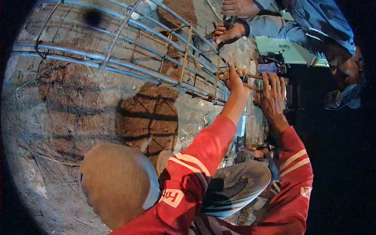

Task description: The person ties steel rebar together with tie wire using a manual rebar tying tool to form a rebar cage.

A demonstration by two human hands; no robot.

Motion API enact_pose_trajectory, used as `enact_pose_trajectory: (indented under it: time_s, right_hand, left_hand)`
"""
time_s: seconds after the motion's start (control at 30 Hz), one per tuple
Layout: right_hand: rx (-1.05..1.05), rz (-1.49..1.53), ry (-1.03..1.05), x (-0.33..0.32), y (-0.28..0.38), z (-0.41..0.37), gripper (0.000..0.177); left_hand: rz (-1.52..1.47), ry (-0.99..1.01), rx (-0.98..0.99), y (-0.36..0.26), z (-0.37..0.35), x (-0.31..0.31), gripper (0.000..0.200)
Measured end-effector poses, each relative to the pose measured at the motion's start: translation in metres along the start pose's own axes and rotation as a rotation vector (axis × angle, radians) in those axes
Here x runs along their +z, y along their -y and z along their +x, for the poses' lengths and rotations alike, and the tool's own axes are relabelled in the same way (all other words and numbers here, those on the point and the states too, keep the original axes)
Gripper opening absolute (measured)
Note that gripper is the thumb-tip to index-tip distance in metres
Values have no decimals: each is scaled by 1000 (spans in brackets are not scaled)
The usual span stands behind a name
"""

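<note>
My left hand point(236, 80) is closed at the right end of a steel bar cage point(147, 49), thumb pointing up; what its fingers hold is too small to tell. Two thin brownish bars point(253, 81) run from beside it toward my right hand point(273, 94). The fingers of my right hand are stretched out and slightly apart, at the ends of these bars. Thin square ties point(187, 53) loop around the long bars of the cage. Just above my left hand, a co-worker's hand point(231, 33) grips a dark tool by the cage.
A co-worker in a blue-grey top point(313, 23) leans in at the upper right. Dug brown soil point(147, 117) lies below the cage. My knees, one of them brown-clad point(117, 180), are at the bottom. A pale green wall point(282, 49) shows behind.
</note>
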State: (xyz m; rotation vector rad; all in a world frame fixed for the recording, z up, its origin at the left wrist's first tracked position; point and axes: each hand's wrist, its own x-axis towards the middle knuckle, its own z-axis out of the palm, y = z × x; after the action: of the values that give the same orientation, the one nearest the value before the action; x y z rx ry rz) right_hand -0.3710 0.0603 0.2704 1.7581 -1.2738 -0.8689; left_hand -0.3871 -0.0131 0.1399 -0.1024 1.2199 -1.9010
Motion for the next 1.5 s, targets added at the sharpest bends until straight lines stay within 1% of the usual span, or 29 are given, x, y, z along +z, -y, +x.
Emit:
enact_pose_trajectory:
  time_s: [0.07, 0.13, 0.2, 0.23, 0.27, 0.3, 0.37, 0.47, 0.53, 0.57, 0.6, 0.63, 0.73, 0.77, 0.8, 0.83, 0.87, 0.93, 1.0, 1.03, 1.13, 1.17, 1.27, 1.3, 1.33, 1.37, 1.4, 1.47, 1.5]
  right_hand:
    - [8, 31, 25, 12, -4, -5, 76]
    - [-12, 68, -10, 16, -7, 1, 73]
    - [-72, 117, -62, 37, -20, -1, 64]
    - [-121, 94, -108, 44, -26, -2, 56]
    - [-28, 134, -48, 47, -22, -6, 47]
    - [-24, 70, -50, 64, -23, -11, 51]
    - [-69, 67, -69, 67, -21, -7, 43]
    - [-42, 114, 54, 20, -17, 11, 30]
    - [-45, 61, -92, 24, -17, 6, 21]
    - [-23, 49, -130, 33, -19, 2, 22]
    - [-5, 38, -159, 51, -23, -5, 22]
    - [-16, 81, -136, 69, -28, -8, 23]
    - [117, 158, 138, 65, -27, -9, 33]
    - [135, 141, 105, 56, -25, -3, 36]
    - [156, 124, 74, 47, -21, 2, 39]
    - [166, 123, 183, 32, -18, 9, 39]
    - [181, 120, 288, 21, -18, 17, 39]
    - [87, 126, 324, 20, -24, 22, 39]
    - [83, 146, 406, 25, -25, 22, 37]
    - [59, 200, 411, 19, -26, 20, 37]
    - [94, 243, 536, 18, -23, 20, 35]
    - [91, 307, 567, 21, -27, 20, 37]
    - [-92, 347, 452, 13, -36, 23, 43]
    - [104, 531, 1062, -2, -40, 54, 48]
    - [124, 569, 1277, -7, -42, 69, 48]
    - [182, 603, 1332, -15, -41, 74, 47]
    - [235, 630, 1395, -26, -39, 78, 47]
    - [1, 512, 1135, -7, -47, 70, 47]
    - [-90, 425, 980, 6, -50, 64, 48]
  left_hand:
    - [38, -73, -7, -2, -4, 2, 36]
    - [176, -147, 139, 6, 10, -4, 36]
    - [138, -49, -88, 10, 30, -25, 40]
    - [143, -56, -72, 4, 22, -22, 33]
    - [148, -62, -57, -2, 16, -20, 28]
    - [154, -69, -41, -7, 9, -18, 24]
    - [101, 39, -140, -14, 23, -31, 32]
    - [166, 36, -118, -20, 5, -3, 34]
    - [6, 105, -143, -20, 8, -16, 35]
    - [181, 3, -128, -20, 2, -17, 32]
    - [33, 19, -127, -12, 14, -26, 30]
    - [171, -100, -128, -13, 7, -21, 30]
    - [179, -101, -42, -6, 19, -34, 38]
    - [166, 1, -70, -14, 2, -18, 37]
    - [127, -77, -39, -5, 29, -28, 34]
    - [19, -63, 5, -4, 16, -12, 34]
    - [78, -235, 42, 1, 24, -11, 36]
    - [369, -562, 122, 3, 34, -4, 44]
    - [608, -726, 150, 4, 50, -11, 47]
    - [1154, -650, 155, 1, 58, -18, 51]
    - [976, -877, 137, 13, 73, -27, 54]
    - [1293, -570, 204, 6, 70, -43, 51]
    - [677, -772, 148, 7, 37, -11, 37]
    - [512, -549, 105, -6, 8, -3, 37]
    - [347, -322, 62, -9, 3, -6, 37]
    - [233, -183, 34, -12, 0, -6, 40]
    - [232, -179, 31, -15, -3, -10, 40]
    - [248, 83, 43, -17, -4, -6, 43]
    - [210, -37, -4, -13, 19, -14, 51]
